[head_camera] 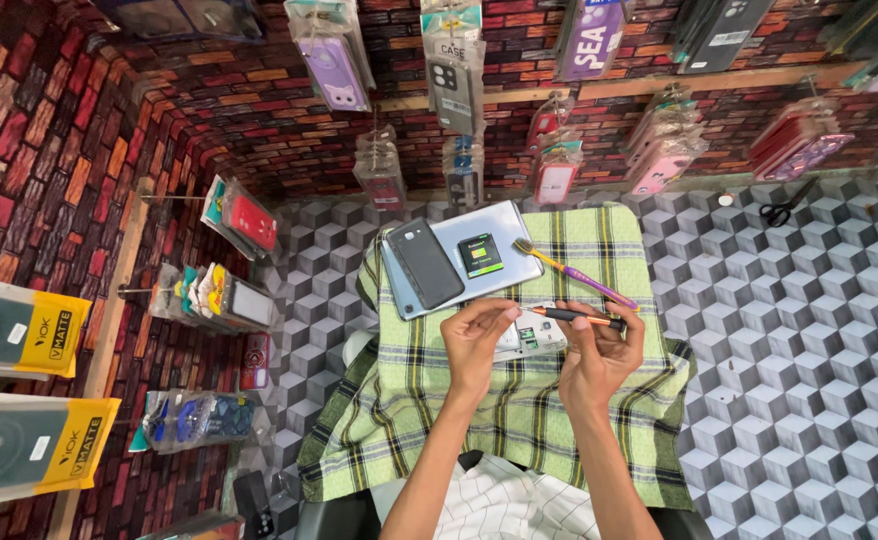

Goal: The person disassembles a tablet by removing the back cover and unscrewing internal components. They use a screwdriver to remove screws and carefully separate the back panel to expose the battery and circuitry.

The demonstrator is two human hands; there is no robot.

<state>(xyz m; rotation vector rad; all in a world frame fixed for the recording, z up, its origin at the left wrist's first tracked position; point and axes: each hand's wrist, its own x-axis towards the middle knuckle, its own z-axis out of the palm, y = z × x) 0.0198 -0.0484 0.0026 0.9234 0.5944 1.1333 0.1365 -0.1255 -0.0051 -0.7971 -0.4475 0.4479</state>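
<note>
Head view: our right hand grips a black-and-orange screwdriver; our left hand pinches its tip above the opened phone on the checked cloth. We judge the tip is being set; next needs seating it squarely on a screw.

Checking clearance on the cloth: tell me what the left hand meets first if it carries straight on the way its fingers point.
Probably the tip of the orange-and-black screwdriver, which the left hand already nearly touches; the right hand holds it.

Bright, even light; soft faint shadows; colours vivid; centre sharp; strong wide-angle bending at edges; slight corner blur.
</note>
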